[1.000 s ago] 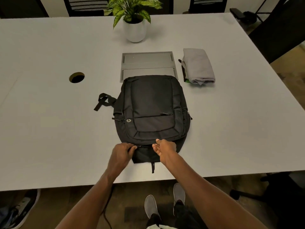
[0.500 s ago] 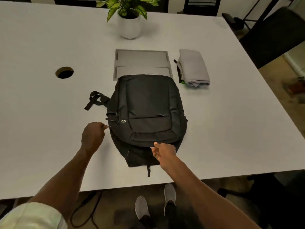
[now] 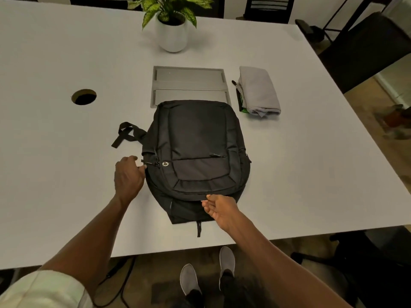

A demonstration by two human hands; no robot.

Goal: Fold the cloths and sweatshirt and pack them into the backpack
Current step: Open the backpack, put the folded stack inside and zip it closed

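Note:
A black backpack (image 3: 198, 150) lies flat on the white table (image 3: 311, 174), its top end toward me. My left hand (image 3: 127, 176) is at the bag's left side, fingers pinched on a zipper pull (image 3: 148, 163). My right hand (image 3: 219, 207) rests at the near edge of the bag, fingertips holding the fabric by the zipper line. A folded stack of cloths (image 3: 258, 91), grey on top with black and green edges showing below, sits to the right behind the bag.
A potted plant (image 3: 172, 27) stands at the back centre. A grey cable hatch (image 3: 189, 84) lies just behind the bag, and a round cable hole (image 3: 84, 97) is at the left. Dark chairs (image 3: 364, 47) stand along the right side. The table's near edge is below my arms.
My left hand has travelled from the bag's near end round the left side with the zipper pull. My right hand has stayed at the near edge.

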